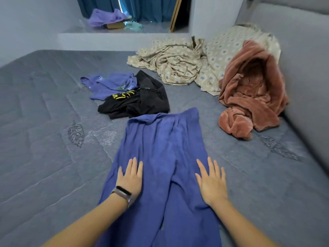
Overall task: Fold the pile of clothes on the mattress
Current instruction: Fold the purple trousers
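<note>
Hands (130, 177) (211, 182) flat on blue trousers (165, 148) | mattress (44, 139) bare leftward

Grey quilted mattress (44, 113) carrying blue trousers (160, 148) spread flat up front, a small heap of black clothes (142, 102) touching a purple top (110, 84) behind, plus crumpled patterned sheet (178, 61) and pink fleece blanket (249, 93) far right.

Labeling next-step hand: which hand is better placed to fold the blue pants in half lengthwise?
Marginal call, probably the left hand. Both hands lie flat on the blue pants, the right hand too. The left sits nearer its side edge, so it could pinch that edge and carry it across while the right pins the cloth.
</note>
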A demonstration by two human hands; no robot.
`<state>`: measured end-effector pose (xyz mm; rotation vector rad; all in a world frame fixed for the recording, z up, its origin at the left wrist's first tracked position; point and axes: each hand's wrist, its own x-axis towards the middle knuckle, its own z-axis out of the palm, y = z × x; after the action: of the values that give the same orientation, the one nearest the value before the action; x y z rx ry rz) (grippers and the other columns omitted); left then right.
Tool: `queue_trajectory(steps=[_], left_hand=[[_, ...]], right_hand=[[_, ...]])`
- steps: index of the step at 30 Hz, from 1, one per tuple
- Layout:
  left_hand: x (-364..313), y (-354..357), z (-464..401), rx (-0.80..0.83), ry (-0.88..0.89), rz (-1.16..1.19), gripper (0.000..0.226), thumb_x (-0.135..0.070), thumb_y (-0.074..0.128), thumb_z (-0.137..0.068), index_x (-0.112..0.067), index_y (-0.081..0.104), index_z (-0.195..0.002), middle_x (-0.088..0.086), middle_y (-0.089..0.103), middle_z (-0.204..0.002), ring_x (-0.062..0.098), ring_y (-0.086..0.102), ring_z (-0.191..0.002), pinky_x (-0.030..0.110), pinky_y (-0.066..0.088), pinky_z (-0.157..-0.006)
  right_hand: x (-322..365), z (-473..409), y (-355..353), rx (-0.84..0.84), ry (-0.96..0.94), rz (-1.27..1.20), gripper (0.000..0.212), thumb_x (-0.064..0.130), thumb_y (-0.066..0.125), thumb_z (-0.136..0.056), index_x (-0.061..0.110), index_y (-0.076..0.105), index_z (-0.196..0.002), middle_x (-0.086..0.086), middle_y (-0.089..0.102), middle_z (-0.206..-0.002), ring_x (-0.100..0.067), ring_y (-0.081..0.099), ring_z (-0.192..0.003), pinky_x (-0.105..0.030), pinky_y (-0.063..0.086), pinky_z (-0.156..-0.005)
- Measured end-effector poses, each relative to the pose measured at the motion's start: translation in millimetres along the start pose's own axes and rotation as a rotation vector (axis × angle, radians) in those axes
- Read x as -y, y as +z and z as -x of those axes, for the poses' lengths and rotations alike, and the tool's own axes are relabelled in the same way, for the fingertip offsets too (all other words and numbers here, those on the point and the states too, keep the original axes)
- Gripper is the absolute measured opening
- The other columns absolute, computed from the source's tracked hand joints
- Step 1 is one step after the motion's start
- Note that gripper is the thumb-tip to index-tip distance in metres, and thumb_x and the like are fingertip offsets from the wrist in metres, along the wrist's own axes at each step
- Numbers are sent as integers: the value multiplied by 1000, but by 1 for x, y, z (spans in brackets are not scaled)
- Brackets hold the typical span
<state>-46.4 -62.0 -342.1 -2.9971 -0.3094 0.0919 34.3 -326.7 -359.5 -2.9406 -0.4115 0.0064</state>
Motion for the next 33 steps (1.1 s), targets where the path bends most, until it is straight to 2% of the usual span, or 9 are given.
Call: queue_trajectory(steps=[4, 7, 9, 14, 17, 22, 27, 31, 33], left_hand=[[7, 7, 72, 81, -10, 89, 59, -16, 40, -95, -17, 22, -151, 7, 10, -159, 28, 17, -146, 57, 21, -112], [10, 11, 120, 28, -105, 112, 54, -40, 35, -87, -18, 60, -129, 12, 56, -136, 35, 54, -124, 63, 45, -89], [8, 18, 145, 47, -188, 159, 62, -49, 39, -79, -11, 65, -122, 19, 61, -126, 41, 59, -114, 68, 44, -83], [4, 1, 182, 161, -579, 333, 96, -65, 68, -70, -7, 41, -142, 24, 37, -145, 46, 36, -132, 67, 31, -97], [21, -11, 192, 83, -503, 285, 59, -53, 79, -65, -11, 65, -104, 19, 56, -109, 42, 54, -99, 54, 47, -76], [50, -14, 195, 52, -486, 513, 29, -44, 42, -98, -19, 54, -90, 10, 58, -109, 34, 55, -107, 41, 43, -83], [73, -12, 203, -203, -724, 1282, 31, -27, 53, -97, -10, 48, -72, 11, 55, -75, 25, 53, -79, 35, 33, -69], [80, 9, 213, 114, -702, 1304, 48, -47, 81, -61, -12, 49, -69, 3, 53, -57, 16, 46, -60, 33, 37, -58], [86, 24, 216, 229, -630, 1202, 47, -38, 87, -59, -4, 59, -76, 7, 65, -62, 20, 60, -63, 35, 50, -64]], right_hand=[[-5, 53, -11, 61, 44, -236, 64, 46, 54, -92, 12, 40, -144, -13, 41, -147, -34, 41, -130, -39, 30, -109], [-5, 95, -14, 6, 243, -422, 80, 37, 81, -72, -4, 48, -132, -20, 57, -123, -39, 51, -115, -40, 33, -100], [-2, 125, -15, 1, 299, -489, 80, 29, 89, -62, -6, 52, -124, -21, 61, -112, -40, 55, -109, -42, 38, -96], [17, 173, -17, 117, 311, -386, 63, 37, 83, -68, -2, 59, -110, -20, 66, -105, -39, 60, -103, -41, 47, -88], [23, 176, -30, 236, 317, -421, 32, 32, 71, -84, 4, 65, -99, -17, 70, -104, -34, 64, -103, -34, 46, -76], [37, 179, -52, 32, 520, -1182, 7, 14, 60, -94, 12, 65, -92, -11, 71, -102, -29, 65, -103, -35, 50, -86], [38, 209, -70, 77, 677, -1686, 19, 15, 63, -92, 5, 66, -108, -11, 73, -102, -25, 69, -94, -34, 58, -78], [42, 246, -60, 562, 627, -1356, 59, 44, 87, -61, 8, 69, -105, -7, 75, -97, -26, 70, -95, -44, 56, -85], [46, 255, -48, 551, 510, -1211, 82, 64, 88, -39, 9, 72, -97, -5, 76, -95, -22, 70, -96, -38, 56, -86]])
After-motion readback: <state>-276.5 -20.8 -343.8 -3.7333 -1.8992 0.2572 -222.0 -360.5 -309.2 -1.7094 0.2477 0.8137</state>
